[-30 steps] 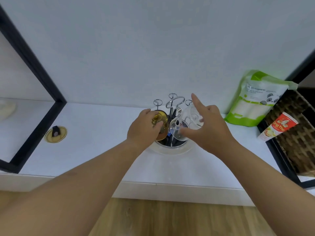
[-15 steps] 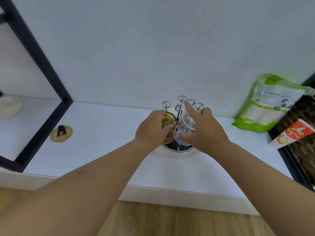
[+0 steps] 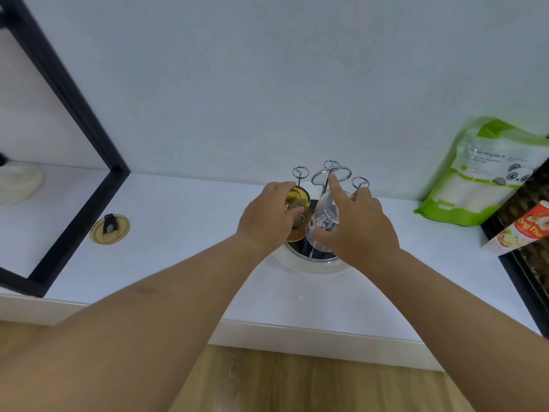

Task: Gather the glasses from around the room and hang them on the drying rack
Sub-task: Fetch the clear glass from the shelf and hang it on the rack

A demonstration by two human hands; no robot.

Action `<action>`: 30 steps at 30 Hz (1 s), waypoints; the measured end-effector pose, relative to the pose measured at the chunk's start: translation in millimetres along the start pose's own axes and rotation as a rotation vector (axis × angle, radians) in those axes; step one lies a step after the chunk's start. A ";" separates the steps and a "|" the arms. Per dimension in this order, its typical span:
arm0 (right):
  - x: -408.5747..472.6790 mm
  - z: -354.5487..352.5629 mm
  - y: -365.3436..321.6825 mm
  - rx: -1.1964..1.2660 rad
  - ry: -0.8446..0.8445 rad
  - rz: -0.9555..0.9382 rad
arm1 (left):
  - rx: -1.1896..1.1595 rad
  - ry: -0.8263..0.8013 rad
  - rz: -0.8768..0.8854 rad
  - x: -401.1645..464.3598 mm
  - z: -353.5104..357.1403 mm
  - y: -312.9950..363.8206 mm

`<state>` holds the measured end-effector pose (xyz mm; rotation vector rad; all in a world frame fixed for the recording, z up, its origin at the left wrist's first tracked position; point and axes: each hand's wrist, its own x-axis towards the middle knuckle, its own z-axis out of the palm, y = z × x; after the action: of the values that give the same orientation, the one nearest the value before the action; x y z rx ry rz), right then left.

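The white counter [image 3: 184, 263] carries the drying rack [image 3: 329, 185]; over the rack my right hand [image 3: 353, 227] grips a clear glass [image 3: 322, 221], forefinger raised, and just left my left hand [image 3: 267, 215] clasps an amber glass [image 3: 297, 200]

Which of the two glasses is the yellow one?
The yellow glass is in the left hand. The glass in the right hand is clear, with no colour.
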<state>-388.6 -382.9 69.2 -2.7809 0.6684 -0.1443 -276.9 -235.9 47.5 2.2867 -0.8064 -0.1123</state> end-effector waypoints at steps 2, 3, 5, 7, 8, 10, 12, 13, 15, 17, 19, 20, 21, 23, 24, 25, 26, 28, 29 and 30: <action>-1.3 -0.3 0.9 -0.006 0.003 -0.007 | 0.005 -0.003 0.009 0.1 0.7 -0.6; -1.8 -0.1 1.1 -0.016 0.001 -0.012 | 0.007 -0.003 0.014 0.2 1.0 -0.9; -3.0 1.2 1.5 -0.037 -0.007 -0.019 | 0.013 -0.005 0.021 0.5 1.0 -1.6; -4.1 2.9 1.9 -0.048 -0.008 -0.025 | 0.016 -0.004 0.023 0.7 0.6 -2.5; -4.3 3.6 1.8 -0.058 -0.010 -0.027 | 0.015 -0.002 0.024 0.7 0.6 -3.0; -4.2 5.4 1.5 -0.104 -0.019 -0.035 | 0.016 0.003 0.024 0.7 1.0 -4.1; -3.8 8.0 1.5 -0.193 -0.012 -0.051 | 0.016 0.006 0.024 0.3 1.5 -5.0; -3.4 9.2 1.7 -0.239 0.001 -0.059 | 0.015 0.005 0.024 0.2 1.8 -5.4; -3.4 11.1 2.4 -0.302 0.036 -0.075 | 0.016 0.001 0.025 0.4 1.9 -6.6; -3.9 13.0 3.2 -0.334 0.063 -0.088 | 0.018 -0.005 0.023 0.9 1.5 -8.0; -3.7 14.6 4.2 -0.348 0.079 -0.100 | 0.018 -0.009 0.023 1.1 0.9 -9.3; -3.2 15.4 4.8 -0.356 0.084 -0.108 | 0.018 -0.011 0.026 1.0 0.6 -9.8; -2.7 16.2 5.6 -0.366 0.087 -0.117 | 0.020 -0.013 0.030 0.8 0.5 -10.2; -1.7 18.0 7.1 -0.382 0.091 -0.134 | 0.027 -0.015 0.038 0.8 0.5 -11.4; -1.4 18.9 7.8 -0.385 0.092 -0.140 | 0.031 -0.015 0.040 0.9 0.4 -12.2; -1.4 19.8 8.5 -0.383 0.093 -0.142 | 0.035 -0.014 0.042 1.0 0.4 -12.9; -1.2 20.8 9.1 -0.379 0.093 -0.143 | 0.038 -0.013 0.045 0.9 0.5 -13.7; -1.1 23.6 10.0 -0.380 0.093 -0.142 | 0.038 -0.009 0.057 0.0 1.5 -14.8; -1.1 24.9 10.3 -0.383 0.095 -0.139 | 0.037 -0.006 0.063 -0.7 2.0 -15.2; -0.9 26.1 10.3 -0.384 0.101 -0.137 | 0.036 -0.002 0.069 -1.3 2.7 -15.7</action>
<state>-389.7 -384.9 41.2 -3.2088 0.5798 -0.2037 -270.6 -227.9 35.2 2.2898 -0.8944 -0.0693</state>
